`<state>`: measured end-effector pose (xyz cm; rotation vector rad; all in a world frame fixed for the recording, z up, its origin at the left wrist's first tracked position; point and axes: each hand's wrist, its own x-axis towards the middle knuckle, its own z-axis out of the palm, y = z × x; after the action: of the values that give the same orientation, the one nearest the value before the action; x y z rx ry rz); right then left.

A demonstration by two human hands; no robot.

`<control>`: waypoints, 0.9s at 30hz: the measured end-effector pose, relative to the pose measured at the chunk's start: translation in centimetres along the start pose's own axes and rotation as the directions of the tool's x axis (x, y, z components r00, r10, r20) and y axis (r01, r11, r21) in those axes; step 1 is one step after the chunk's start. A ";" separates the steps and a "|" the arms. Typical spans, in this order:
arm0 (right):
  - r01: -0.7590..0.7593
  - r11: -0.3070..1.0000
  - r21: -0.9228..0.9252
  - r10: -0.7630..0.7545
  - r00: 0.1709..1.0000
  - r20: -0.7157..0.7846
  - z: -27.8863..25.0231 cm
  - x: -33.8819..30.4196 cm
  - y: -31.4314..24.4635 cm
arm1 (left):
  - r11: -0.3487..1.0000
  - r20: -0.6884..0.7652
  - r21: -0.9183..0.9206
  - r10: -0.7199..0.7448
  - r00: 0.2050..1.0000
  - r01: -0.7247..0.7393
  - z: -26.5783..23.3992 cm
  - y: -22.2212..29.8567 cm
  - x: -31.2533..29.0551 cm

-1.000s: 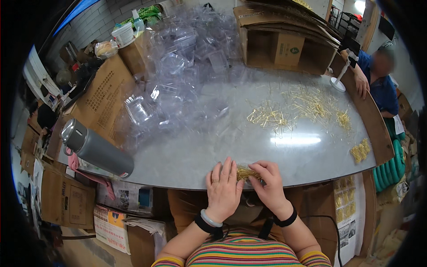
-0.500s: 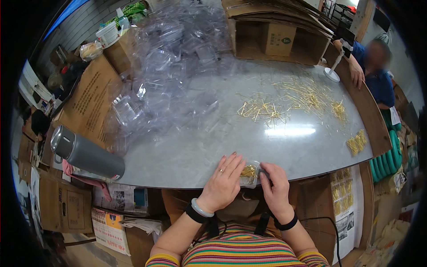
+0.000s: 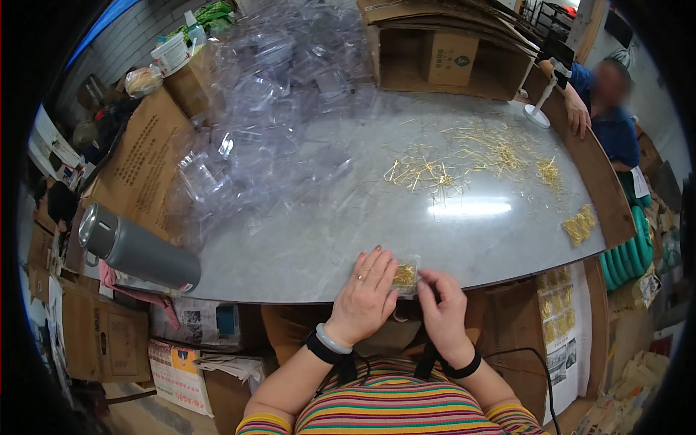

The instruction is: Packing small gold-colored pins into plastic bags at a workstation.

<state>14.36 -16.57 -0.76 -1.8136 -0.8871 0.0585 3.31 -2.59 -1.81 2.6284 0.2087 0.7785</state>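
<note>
Firstly, one clear plastic box (image 3: 405, 276) with gold wire pieces inside, lying at the near edge of the grey table (image 3: 312, 254), between the two hands. We note its right-hand edge running roughly away from the body; its left side is covered, so which way the long axis lies we cannot tell.

Item: left hand (image 3: 365, 288), ringed, fingers straight and close together, pointing away from the body, laid over the box's left part. Item: right hand (image 3: 444, 301), fingers curled, thumb and forefinger at the box's right side — whether they pinch it we cannot tell.

Room for moving: we count a broad stretch of tabletop beyond both hands, bounded at left by a grey flask (image 3: 148, 254) and a heap of clear plastic boxes (image 3: 279, 109), at far right by loose gold wires (image 3: 500, 154). A brown cardboard wall (image 3: 596, 174) edges the table's right side, with a gold bundle (image 3: 578, 225) just inside it. Nearest the body, the rim curves close beneath the wrists.
</note>
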 end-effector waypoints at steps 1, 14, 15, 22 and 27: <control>0.100 0.995 -0.008 -0.100 0.994 0.052 0.0 -0.3 -0.4 | 1.000 0.001 0.004 -0.004 1.000 0.004 0.1 -0.1 0.0; 0.104 0.979 -0.175 -0.099 0.994 0.038 -0.3 1.0 -0.3 | 0.999 0.046 0.024 -0.040 0.998 0.039 0.3 -0.1 0.1; 0.145 0.968 -0.205 -0.143 0.989 0.022 0.2 1.6 -0.3 | 0.998 0.021 0.058 -0.034 0.999 0.033 0.2 -0.1 -0.2; 0.262 0.932 -0.251 -0.218 0.957 0.190 -0.2 2.2 0.0 | 0.996 0.052 0.080 -0.042 0.998 0.038 0.2 0.1 -0.4; 0.321 0.893 -0.315 -0.222 0.924 0.311 0.7 -0.1 0.1 | 0.996 0.073 0.083 -0.022 0.997 0.016 0.3 -0.4 -0.7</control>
<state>14.03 -16.12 -1.22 -2.0289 -1.4188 -0.0439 2.87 -2.51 -2.51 2.7227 0.2496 0.6785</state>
